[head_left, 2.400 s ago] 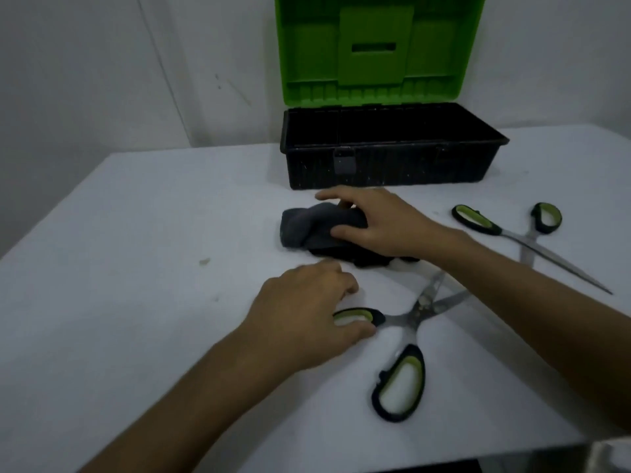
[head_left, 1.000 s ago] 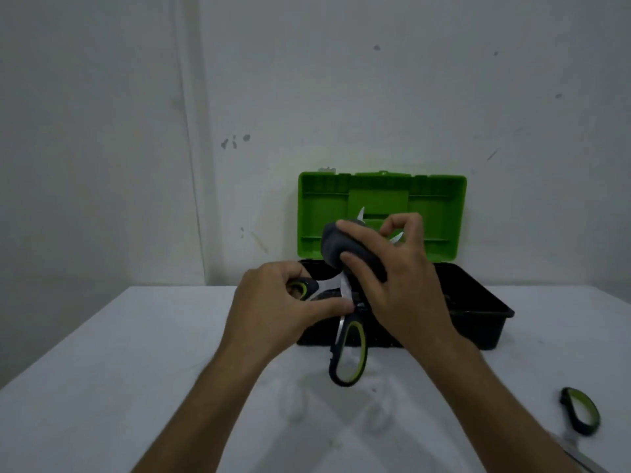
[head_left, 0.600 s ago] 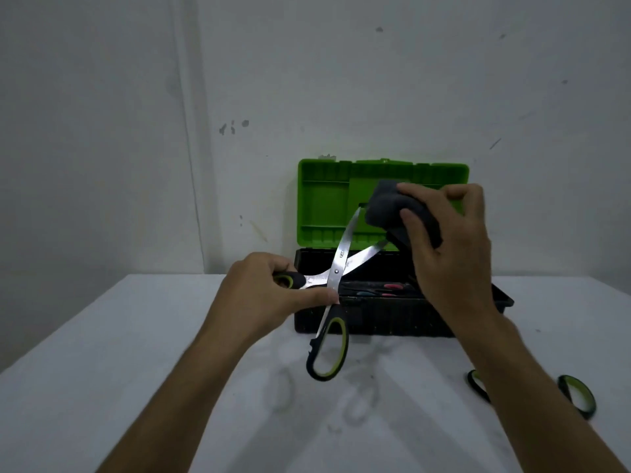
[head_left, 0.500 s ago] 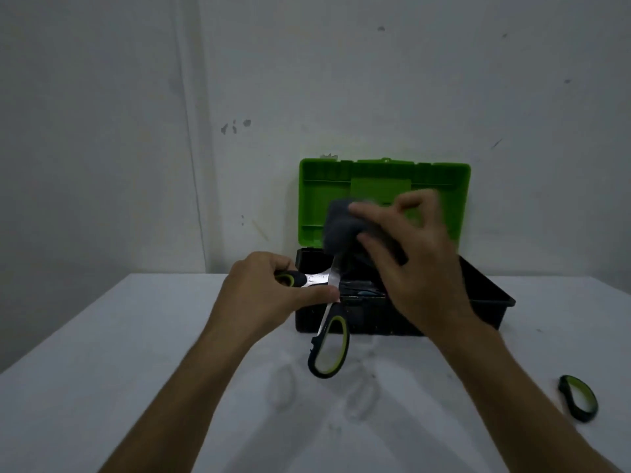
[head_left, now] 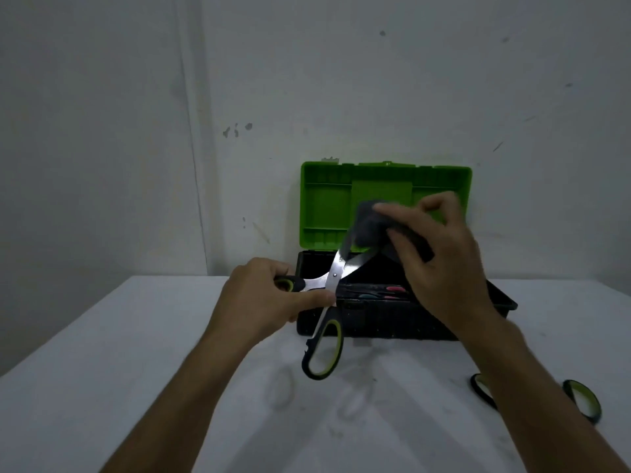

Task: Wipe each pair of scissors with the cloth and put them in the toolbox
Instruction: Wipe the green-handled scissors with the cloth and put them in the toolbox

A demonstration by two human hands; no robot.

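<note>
My left hand [head_left: 269, 303] holds a pair of scissors [head_left: 327, 322] with black and green handles by its upper handle, lifted above the table in front of the toolbox [head_left: 392, 322]. The blades are spread and point up to the right. My right hand [head_left: 440, 264] grips a dark grey cloth [head_left: 370, 227] and presses it over the blade tips. The toolbox is black with a green lid [head_left: 327, 206] standing open against the wall. A second pair of scissors [head_left: 580, 401] lies on the table at the lower right, partly hidden by my right forearm.
The white table [head_left: 102, 370] stretches to the left and front. Small tools with red and blue handles [head_left: 382, 292] lie inside the toolbox. A white wall stands right behind the box.
Both hands lifted the scissors and cloth off the table. Over the last half second the cloth slid up the blades toward the tips; my left hand stayed still.
</note>
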